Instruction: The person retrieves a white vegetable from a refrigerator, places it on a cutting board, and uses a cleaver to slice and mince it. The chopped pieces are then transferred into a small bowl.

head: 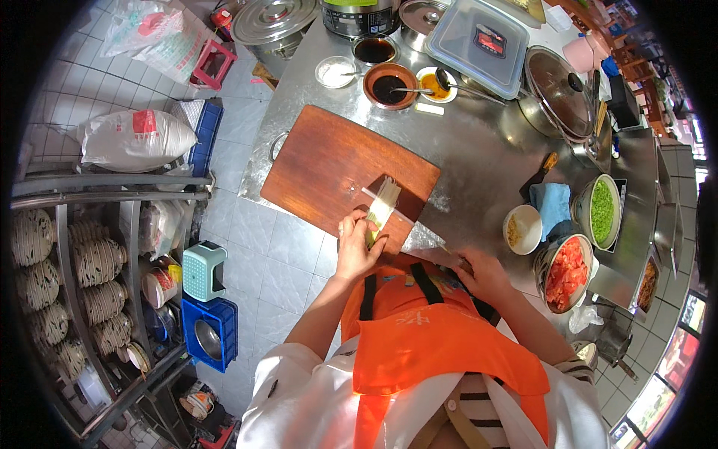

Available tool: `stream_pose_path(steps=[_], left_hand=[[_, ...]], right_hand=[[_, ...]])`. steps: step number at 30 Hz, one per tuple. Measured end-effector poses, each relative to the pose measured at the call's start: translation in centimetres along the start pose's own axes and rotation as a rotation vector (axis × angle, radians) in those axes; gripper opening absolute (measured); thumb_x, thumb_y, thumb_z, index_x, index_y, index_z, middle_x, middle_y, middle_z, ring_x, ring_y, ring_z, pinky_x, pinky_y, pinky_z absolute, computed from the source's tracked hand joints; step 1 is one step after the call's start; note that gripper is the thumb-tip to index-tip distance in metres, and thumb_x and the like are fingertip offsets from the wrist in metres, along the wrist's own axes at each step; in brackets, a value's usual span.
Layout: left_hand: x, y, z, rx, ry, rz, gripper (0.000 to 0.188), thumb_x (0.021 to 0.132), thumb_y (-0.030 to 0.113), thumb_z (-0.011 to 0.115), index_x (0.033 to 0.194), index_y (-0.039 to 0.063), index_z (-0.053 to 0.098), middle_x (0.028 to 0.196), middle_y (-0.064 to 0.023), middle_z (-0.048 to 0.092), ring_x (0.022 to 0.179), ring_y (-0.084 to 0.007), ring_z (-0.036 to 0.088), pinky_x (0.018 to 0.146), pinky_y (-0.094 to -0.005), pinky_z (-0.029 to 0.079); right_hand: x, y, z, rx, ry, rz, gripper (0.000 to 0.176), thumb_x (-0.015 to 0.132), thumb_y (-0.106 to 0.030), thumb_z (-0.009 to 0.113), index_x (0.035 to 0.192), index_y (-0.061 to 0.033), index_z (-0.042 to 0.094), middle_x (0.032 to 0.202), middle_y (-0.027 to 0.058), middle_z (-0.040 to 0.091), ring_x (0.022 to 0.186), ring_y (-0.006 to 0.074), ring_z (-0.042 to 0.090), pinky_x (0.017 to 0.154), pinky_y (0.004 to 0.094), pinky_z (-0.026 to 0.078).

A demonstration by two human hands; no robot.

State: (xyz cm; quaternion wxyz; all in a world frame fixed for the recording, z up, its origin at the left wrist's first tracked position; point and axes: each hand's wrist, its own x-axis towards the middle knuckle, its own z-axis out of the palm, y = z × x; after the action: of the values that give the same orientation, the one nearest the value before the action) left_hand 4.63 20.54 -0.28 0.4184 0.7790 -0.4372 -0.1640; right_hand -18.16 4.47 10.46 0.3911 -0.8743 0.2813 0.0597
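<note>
On the brown wooden cutting board lies a bundle of pale, thin strands or stalks, greener at its near end. My left hand grips that green end near the board's front edge, thumb and fingers around it. A thin white strip crosses the board beside the bundle. My right hand is right of the board at the table's front edge, closed around a knife handle; the blade points left towards the board, seen partly and poorly.
Behind the board stand a brown sauce bowl, a white powder bowl and a lidded plastic box. To the right are a blue cloth, a bowl of chopped tomatoes and a bowl of chopped greens. Dish racks stand left.
</note>
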Motion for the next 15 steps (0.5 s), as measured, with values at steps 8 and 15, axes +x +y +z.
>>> stream_pose_path(steps=[8,15], left_hand=[[0.5,-0.5,0.7,-0.045,0.036,0.048,0.015,0.076,0.006,0.067,0.086,0.003,0.057,0.100,-0.0153,0.052,0.096,-0.0350,0.049,0.084,-0.0405,0.041],[0.6,-0.3,1.8,0.061,0.200,-0.061,0.013,0.074,0.002,0.066,0.082,0.001,0.055,0.097,-0.0164,0.053,0.092,-0.0350,0.050,0.082,-0.0419,0.042]], right_hand=[[2.9,-2.4,0.7,-0.231,-0.306,0.161,0.024,0.091,-0.024,0.052,0.099,-0.0025,0.045,0.091,0.0218,0.062,0.086,0.0401,0.060,0.070,0.0481,0.048],[4.2,-2.1,3.0,-0.247,-0.282,0.130,0.023,0.094,-0.025,0.047,0.097,-0.0022,0.044,0.087,0.0229,0.062,0.084,0.0419,0.060,0.072,0.0503,0.047]])
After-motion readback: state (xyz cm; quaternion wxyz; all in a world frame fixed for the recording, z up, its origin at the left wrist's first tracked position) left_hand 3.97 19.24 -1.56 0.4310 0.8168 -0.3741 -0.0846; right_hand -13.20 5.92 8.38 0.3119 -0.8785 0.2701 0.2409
